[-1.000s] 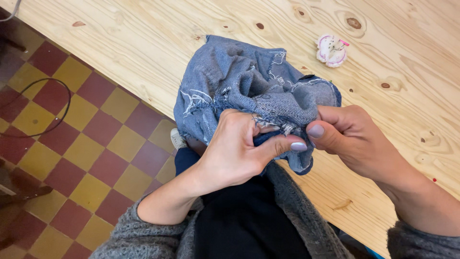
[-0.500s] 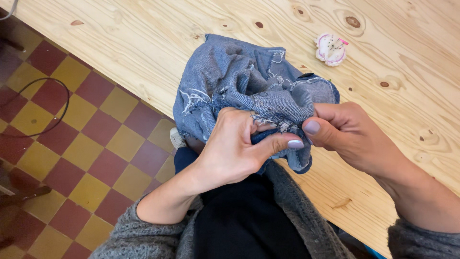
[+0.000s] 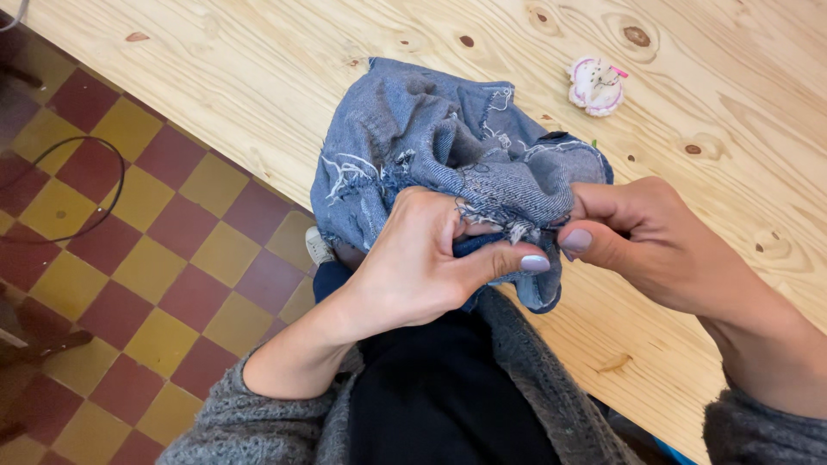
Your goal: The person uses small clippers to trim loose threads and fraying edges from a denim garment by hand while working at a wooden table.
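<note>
Closest in, the grey sweater sleeves [image 3: 258, 413] frame a dark lap, and just above them both hands meet on the frayed edge of a bunched piece of blue denim [image 3: 448, 155]. The left hand [image 3: 413, 258] is curled nearly closed, thumb pressed along the cloth's ragged hem, fingers tucked behind it. The right hand [image 3: 642, 232] is pinched tight on the same hem, thumb against forefinger, just beside the left thumb. The denim lies heaped on the near edge of the pale wooden table [image 3: 215, 77], partly hanging over it. Beyond the denim, well apart, sits a small pink and white pincushion [image 3: 596, 86]. Left of the table lies a red and yellow checkered floor [image 3: 112, 258].
</note>
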